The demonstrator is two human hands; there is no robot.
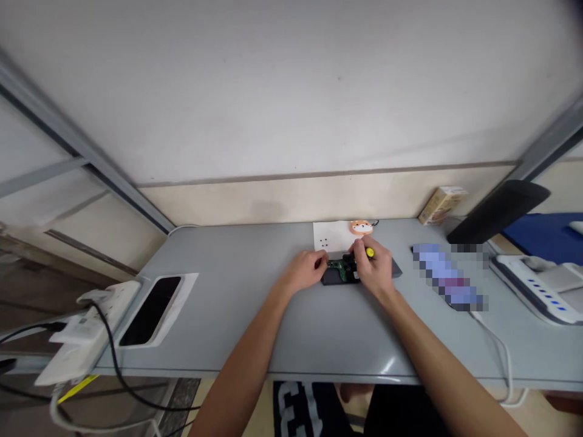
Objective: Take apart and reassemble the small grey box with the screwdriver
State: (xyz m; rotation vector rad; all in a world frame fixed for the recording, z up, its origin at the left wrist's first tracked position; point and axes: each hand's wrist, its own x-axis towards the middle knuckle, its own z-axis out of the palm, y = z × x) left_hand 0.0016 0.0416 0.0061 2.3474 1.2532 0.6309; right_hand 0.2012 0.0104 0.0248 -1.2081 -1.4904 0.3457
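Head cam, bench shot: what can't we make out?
All in the head view:
Tip of the yellow-ended tool: hidden by the right hand.
Whether the left hand pinches anything: too small to tell.
Device right of the hands: pixelated over.
Dark specks on the white paper: too small to identify.
White unit with blue marks: cut off by the right edge.

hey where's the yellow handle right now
In the head view, right of centre, the yellow handle is in the right hand, above the black device.
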